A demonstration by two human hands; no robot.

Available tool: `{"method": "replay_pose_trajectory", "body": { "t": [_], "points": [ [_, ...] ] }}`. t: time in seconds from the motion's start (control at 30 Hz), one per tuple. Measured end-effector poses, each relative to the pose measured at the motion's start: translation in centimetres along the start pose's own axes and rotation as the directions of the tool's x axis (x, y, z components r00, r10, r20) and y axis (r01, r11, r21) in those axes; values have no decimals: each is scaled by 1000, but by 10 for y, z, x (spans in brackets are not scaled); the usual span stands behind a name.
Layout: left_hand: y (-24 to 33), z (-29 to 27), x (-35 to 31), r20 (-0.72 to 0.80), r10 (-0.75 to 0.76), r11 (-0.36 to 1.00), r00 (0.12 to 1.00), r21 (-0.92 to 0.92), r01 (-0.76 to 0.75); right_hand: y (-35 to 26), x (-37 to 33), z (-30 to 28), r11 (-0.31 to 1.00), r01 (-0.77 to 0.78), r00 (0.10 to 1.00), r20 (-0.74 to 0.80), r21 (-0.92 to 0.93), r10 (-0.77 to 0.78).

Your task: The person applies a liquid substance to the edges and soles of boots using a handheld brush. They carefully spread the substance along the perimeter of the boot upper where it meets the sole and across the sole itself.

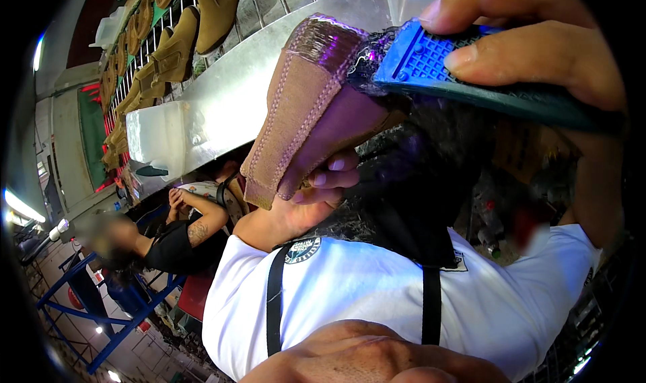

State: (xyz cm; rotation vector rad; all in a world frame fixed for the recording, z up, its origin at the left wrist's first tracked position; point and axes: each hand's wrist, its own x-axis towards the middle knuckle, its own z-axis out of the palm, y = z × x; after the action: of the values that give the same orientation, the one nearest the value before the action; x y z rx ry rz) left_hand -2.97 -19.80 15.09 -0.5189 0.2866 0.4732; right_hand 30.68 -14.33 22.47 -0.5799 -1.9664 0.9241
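My left hand grips a brown suede boot upper from behind and below, its fingers curled around the side. Double stitching runs along the strips of the boot, and the band at its top end looks wet and shiny. In my right hand is a brush with a blue, grid-textured head and a dark handle, pinched between thumb and fingers. Its dark, matted bristles touch or nearly touch the shiny end; exact contact cannot be made out.
A shiny metal bench lies beyond the boot, with a translucent plastic container on it. Several tan boots stand on a wire rack at the upper left. Another person sits at the left near a blue metal frame.
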Motion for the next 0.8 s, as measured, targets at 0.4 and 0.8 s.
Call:
{"method": "replay_pose_trajectory", "body": {
  "t": [0.4, 0.8],
  "points": [
    [-8, -25, 7, 36, -127, 988, 991, -85, 130, 8, -1, 17, 995, 76, 997, 11, 63, -76],
    [-6, -32, 12, 39, -189, 976, 981, -104, 192, 19, -15, -2, 986, 122, 951, 297, -113, -84]
  ]
}}
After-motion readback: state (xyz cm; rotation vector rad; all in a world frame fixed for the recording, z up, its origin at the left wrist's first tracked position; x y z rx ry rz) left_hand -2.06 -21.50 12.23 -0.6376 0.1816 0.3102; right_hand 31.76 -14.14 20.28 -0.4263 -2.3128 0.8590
